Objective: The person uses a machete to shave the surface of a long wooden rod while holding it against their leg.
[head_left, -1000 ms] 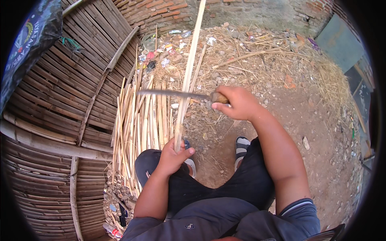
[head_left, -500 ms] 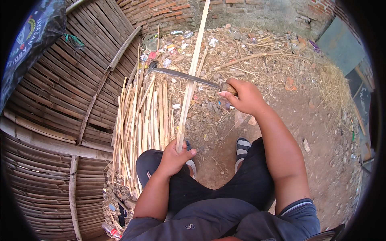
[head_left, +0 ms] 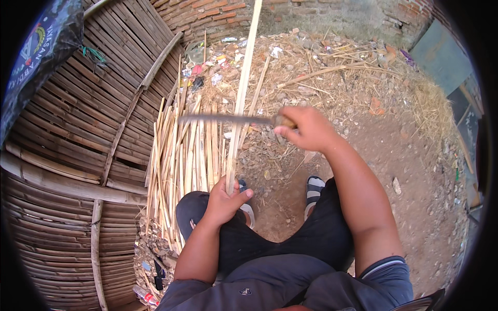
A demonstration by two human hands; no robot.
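My left hand (head_left: 226, 202) grips the near end of a long pale bamboo strip (head_left: 244, 83) by my left knee. The strip points away from me, its far end reaching up past the brick wall's base. In my right hand (head_left: 303, 127) is the wooden handle of a machete (head_left: 225, 118). Its long dark blade lies crosswise over the strip, pointing left, and is a little blurred. Whether the edge touches the strip I cannot tell.
Many split bamboo strips (head_left: 192, 150) lie in a pile left of my feet, beside a bamboo slat wall (head_left: 67, 119). Straw, stones and litter (head_left: 306, 67) cover the ground before the brick wall (head_left: 321, 20). A grey panel (head_left: 441, 57) leans at the far right.
The machete has come nearer to me and left along the strip, its blade now more level. The strip's far end has swung slightly left. My left hand has barely moved.
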